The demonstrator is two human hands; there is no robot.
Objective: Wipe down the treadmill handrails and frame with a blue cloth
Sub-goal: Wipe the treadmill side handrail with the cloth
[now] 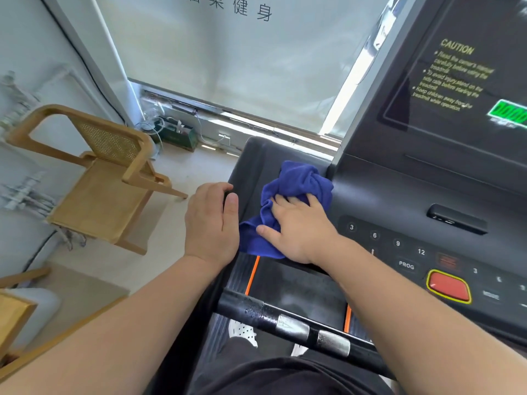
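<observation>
A crumpled blue cloth point(296, 186) lies on the dark left side arm point(253, 163) of the treadmill, just beside the console. My right hand point(296, 226) presses flat on the cloth with fingers spread over it. My left hand point(212, 220) grips the outer edge of that same side arm, thumb on top, just left of the cloth. Lower in view, a black front handrail point(288, 323) with metal sensor pads crosses the frame, wet with droplets.
The treadmill console point(445, 195) with number keys and a red stop button point(449, 286) fills the right. A wooden cane chair point(97, 178) stands on the floor at left. A window with a blind point(242, 67) is ahead. My shoes show below the handrail.
</observation>
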